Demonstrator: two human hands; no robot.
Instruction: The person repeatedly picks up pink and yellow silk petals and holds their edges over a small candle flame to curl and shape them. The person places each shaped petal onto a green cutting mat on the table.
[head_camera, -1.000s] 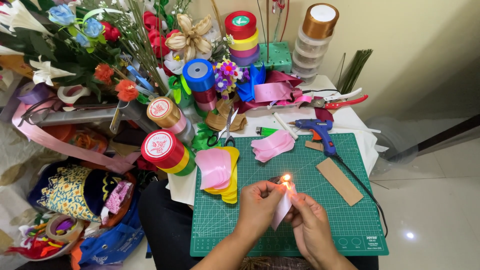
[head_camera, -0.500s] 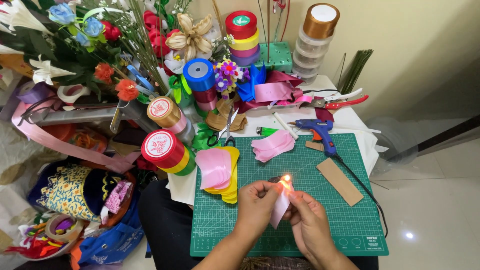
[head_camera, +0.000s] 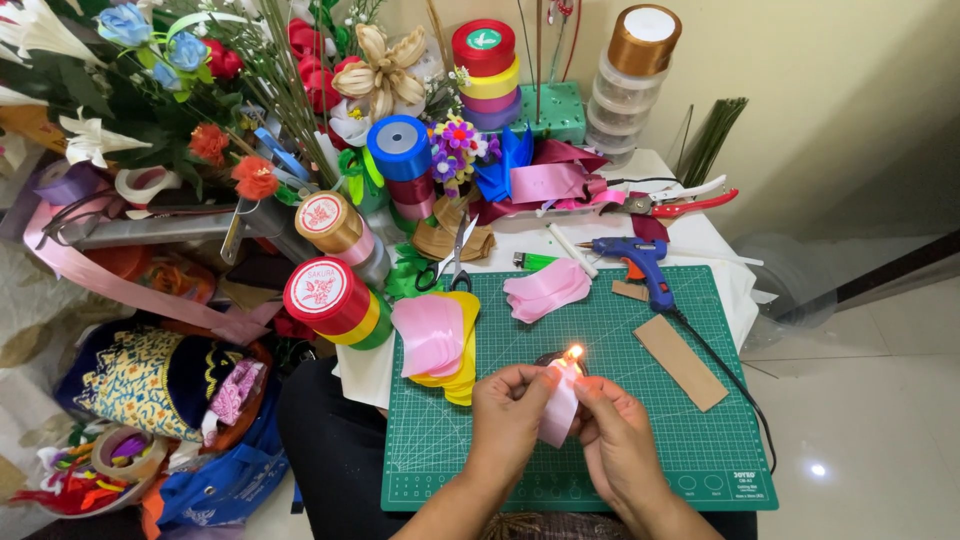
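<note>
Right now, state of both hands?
Left hand: closed, pinching the pink ribbon piece at the candle flame.
Right hand: closed, pinching the same piece.

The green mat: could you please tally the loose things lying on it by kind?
Pink ribbon piles: 2
Yellow petal pile: 1
Glue gun: 1
Cardboard strips: 2
Total: 6
</note>
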